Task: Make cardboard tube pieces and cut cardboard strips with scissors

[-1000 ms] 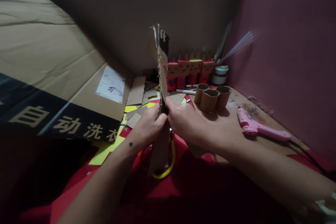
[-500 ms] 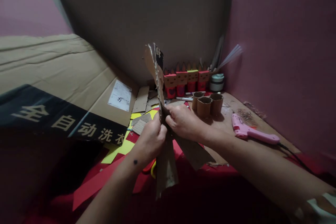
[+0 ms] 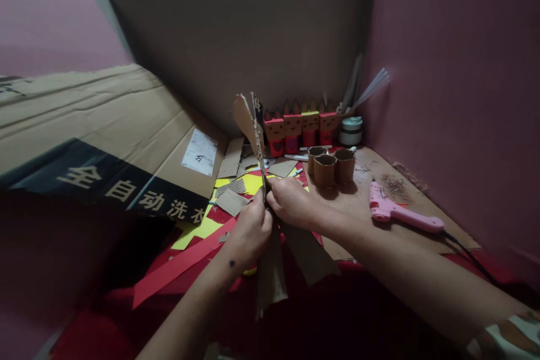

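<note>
Both hands grip a piece of brown cardboard (image 3: 270, 278) in front of me, above the near edge of the table. My left hand (image 3: 252, 228) is closed around its left side, thumb on top. Pressed close beside it, my right hand (image 3: 291, 201) pinches the cardboard from the right. Above the hands the sheet stands up in two diverging parts with a ragged edge between them; below, two flaps hang down, spread apart. My fingers hide the middle, so I cannot tell how far it is torn or folded. Behind my right hand stand three short cardboard tubes (image 3: 324, 171).
A pink glue gun (image 3: 403, 211) with a black cord lies at right. Several red figures with cardboard heads (image 3: 292, 129) line the back, near a lidded jar (image 3: 351, 131) and clear sticks (image 3: 373, 87). Cardboard scraps (image 3: 231, 201) and red paper (image 3: 181, 261) lie left, beside a large carton (image 3: 169, 166).
The upper parts of the cardboard stand lower and wider apart, with a gap now showing at the top. Both hands still grip it. The whole view has shifted slightly.
</note>
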The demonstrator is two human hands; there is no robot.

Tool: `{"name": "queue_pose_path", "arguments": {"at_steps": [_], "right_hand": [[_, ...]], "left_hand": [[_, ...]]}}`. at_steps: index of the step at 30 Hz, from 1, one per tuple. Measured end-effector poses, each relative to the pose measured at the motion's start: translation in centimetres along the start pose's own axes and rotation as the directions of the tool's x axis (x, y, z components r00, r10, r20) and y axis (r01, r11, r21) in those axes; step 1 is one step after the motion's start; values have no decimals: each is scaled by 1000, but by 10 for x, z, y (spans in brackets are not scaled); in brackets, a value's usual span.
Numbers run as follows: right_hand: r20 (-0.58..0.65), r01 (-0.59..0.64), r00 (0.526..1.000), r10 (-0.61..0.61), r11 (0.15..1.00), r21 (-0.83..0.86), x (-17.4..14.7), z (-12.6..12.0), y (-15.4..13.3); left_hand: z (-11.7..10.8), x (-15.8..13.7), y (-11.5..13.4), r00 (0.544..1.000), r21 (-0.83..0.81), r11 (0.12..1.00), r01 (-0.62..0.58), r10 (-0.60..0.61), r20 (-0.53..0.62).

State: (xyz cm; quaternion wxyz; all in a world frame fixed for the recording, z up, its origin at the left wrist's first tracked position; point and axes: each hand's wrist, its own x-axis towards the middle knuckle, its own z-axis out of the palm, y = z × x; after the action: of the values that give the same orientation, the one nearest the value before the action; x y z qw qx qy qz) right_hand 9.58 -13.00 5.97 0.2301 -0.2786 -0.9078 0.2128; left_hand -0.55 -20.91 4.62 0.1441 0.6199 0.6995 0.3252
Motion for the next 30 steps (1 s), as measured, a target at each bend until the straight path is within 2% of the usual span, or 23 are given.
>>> {"name": "queue_pose_path", "arguments": {"at_steps": [3, 8, 10, 13, 17, 22, 25, 27, 30], "right_hand": [[-14, 13, 1000, -12, 1000, 2, 2, 3, 8], [43, -3, 999, 3, 1000, -8, 5, 6, 17], [53, -6, 999, 8, 1000, -26, 4, 10, 14], [103, -42, 994, 49, 997, -68, 0, 15, 3], [138, -36, 989, 48, 995, -91, -2, 14, -9], [53, 19, 998, -15, 998, -62, 0, 14, -3], [47, 3, 999, 1, 996, -92, -1, 19, 1], [54, 6, 999, -1, 996, -91, -2, 22, 0], [70, 36, 997, -32, 997, -63, -3, 27, -3]], "left_hand": [[0, 0, -4, 999, -132, 991, 31, -29, 16], [-3, -1, -7, 989, -318, 937, 144, -124, 83], [-6, 1, -7, 987, -338, 929, 150, -119, 111], [-14, 8, -6, 988, -269, 955, 126, -97, 118], [-22, 10, -4, 992, -290, 950, 114, -96, 76], [-16, 2, -11, 972, -510, 830, 225, -229, 55], [-12, 3, -18, 970, -622, 747, 235, -223, 99], [-14, 7, -19, 975, -585, 782, 215, -203, 87], [-22, 16, -15, 983, -270, 952, 143, -167, -71]]}}
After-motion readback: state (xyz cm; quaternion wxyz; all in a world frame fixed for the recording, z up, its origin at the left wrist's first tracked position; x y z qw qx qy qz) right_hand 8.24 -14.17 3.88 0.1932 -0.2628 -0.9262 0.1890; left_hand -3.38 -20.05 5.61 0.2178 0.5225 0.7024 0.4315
